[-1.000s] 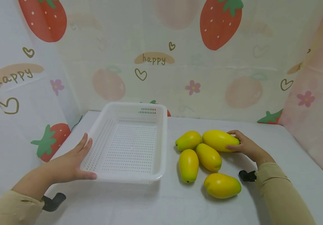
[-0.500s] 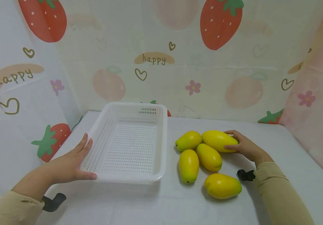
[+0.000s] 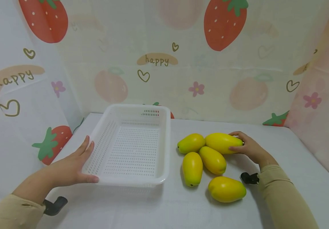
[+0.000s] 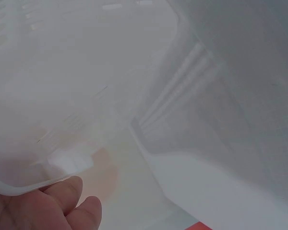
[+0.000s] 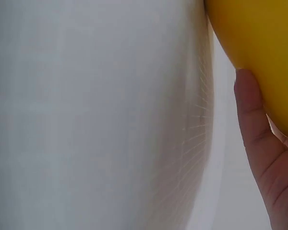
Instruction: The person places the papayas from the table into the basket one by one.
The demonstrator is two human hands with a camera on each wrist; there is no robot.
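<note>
At the far right of the group, my right hand (image 3: pixel 251 148) grips the end of a yellow mango (image 3: pixel 221 143), thumb on the near side and fingers over the far side. In the right wrist view the thumb (image 5: pixel 252 110) presses along the yellow skin. My left hand (image 3: pixel 67 168) spreads at the near left corner of a white perforated plastic basket (image 3: pixel 167 152), straight fingers along its side and thumb on the front rim. The left wrist view has fingertips (image 4: pixel 69 189) right at the rim. No fruit lies inside the basket.
Several more mangoes lie on the white-covered table: one at the back left (image 3: pixel 191 143), one in the middle (image 3: pixel 212 160), one at the front left (image 3: pixel 192 168) and one nearest me (image 3: pixel 227 189). A printed fruit-pattern cloth (image 3: pixel 158 89) closes off the back and sides.
The mango in my right hand has shifted slightly left, and the back left mango beside it has moved a little left too. My left hand and the basket have not moved.
</note>
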